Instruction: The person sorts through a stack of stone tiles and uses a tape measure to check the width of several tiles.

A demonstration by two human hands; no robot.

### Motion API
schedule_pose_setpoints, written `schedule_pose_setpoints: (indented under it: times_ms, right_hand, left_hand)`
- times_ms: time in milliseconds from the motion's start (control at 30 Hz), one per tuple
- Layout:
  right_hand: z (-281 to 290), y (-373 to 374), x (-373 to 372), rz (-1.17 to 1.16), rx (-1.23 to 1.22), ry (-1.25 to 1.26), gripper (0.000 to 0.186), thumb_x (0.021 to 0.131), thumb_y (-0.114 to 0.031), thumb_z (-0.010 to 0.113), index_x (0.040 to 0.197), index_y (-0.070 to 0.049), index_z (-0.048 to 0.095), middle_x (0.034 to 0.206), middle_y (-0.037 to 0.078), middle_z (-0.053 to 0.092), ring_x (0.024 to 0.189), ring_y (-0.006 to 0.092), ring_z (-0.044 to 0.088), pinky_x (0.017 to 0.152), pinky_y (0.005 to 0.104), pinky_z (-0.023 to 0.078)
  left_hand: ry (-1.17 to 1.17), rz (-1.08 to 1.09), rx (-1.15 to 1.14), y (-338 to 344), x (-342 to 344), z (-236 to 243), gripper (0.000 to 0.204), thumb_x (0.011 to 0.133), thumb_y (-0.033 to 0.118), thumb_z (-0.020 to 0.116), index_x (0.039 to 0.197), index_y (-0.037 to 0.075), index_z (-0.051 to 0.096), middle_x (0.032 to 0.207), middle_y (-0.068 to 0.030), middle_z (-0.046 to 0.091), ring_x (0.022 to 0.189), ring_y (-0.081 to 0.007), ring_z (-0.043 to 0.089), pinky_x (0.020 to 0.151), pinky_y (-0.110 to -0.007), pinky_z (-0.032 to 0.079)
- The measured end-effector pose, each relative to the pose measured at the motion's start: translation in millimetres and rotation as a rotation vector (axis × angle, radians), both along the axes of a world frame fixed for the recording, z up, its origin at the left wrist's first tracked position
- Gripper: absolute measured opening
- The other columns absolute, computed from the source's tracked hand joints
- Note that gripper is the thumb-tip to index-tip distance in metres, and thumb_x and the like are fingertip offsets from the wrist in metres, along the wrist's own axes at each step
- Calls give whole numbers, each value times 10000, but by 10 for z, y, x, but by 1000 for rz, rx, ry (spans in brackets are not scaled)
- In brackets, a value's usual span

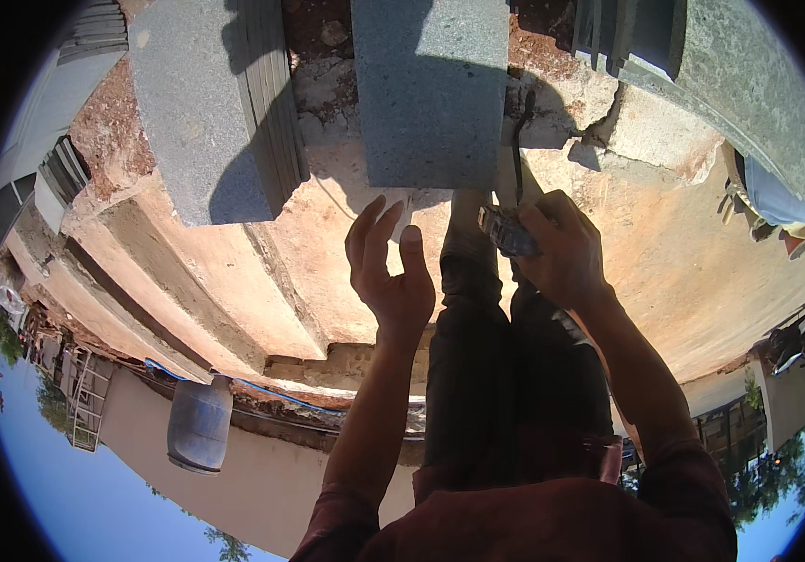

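Observation:
My right hand is closed around a small, dark, boxy tool that looks like a tape measure. A thin dark curved strip runs away from beside it toward the far ground; I cannot tell whether it joins the tool. My left hand hovers just short of the near edge of a grey stone slab, its fingers apart and nothing plainly held. The slab lies in front of me, partly under my shadow, and its near end is close to both hands.
A stack of grey slabs leans at the left, and more slabs stand at the far right. Concrete steps descend on the left. Broken concrete lies beyond my right hand. A blue barrel stands by a wall.

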State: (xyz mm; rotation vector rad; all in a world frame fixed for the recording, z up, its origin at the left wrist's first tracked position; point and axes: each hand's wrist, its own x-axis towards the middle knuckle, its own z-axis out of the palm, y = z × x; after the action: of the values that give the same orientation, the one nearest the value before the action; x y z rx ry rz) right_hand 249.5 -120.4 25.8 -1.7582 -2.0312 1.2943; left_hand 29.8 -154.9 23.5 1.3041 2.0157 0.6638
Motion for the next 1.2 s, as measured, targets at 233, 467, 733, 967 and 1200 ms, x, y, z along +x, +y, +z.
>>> schedule_pose_setpoints:
  times_ms: [233,467,733,967,1200]
  right_hand:
    - [-40,406,349,-170,148,-322,465,651,-212,882,1024,-73,640,911,93,569,890,327,549,821,456,437]
    - [43,673,393,-287,270,-418,599,763,-271,824,1242,-24,561,1083,157,595,1105,334,522,980,476,388]
    - [176,897,-396,-929,-843,755,470,980,-328,598,1281,30,544,1112,136,668,995,233,661,821,373,535]
    - [449,1019,-964,-832,-545,454,445,992,-349,575,1160,63,599,986,122,678,849,202,656,793,353,524]
    - [749,823,-1837,-755,-247,521,317,967,-215,612,1148,44,596,1006,105,666,919,167,618,829,335,491]
  left_hand:
    - [-1320,843,-296,-10,-127,-626,549,1009,284,589,1424,0,368,1345,-158,508,1181,-286,573,1000,-435,500]
    - [-1176,904,-194,212,181,-413,452,1014,207,569,1398,22,417,1296,-153,552,1106,-293,627,887,-427,574]
    - [-1067,823,-50,435,243,279,374,1003,177,587,1319,8,477,1219,-115,614,1067,-218,641,835,-352,563]
    - [-903,717,26,646,-14,859,333,983,120,583,1269,-32,506,1167,-121,630,1035,-174,630,847,-327,548]
    - [-939,745,123,492,-825,1202,299,993,99,557,1231,-67,488,1119,-151,625,973,-177,638,773,-309,568]
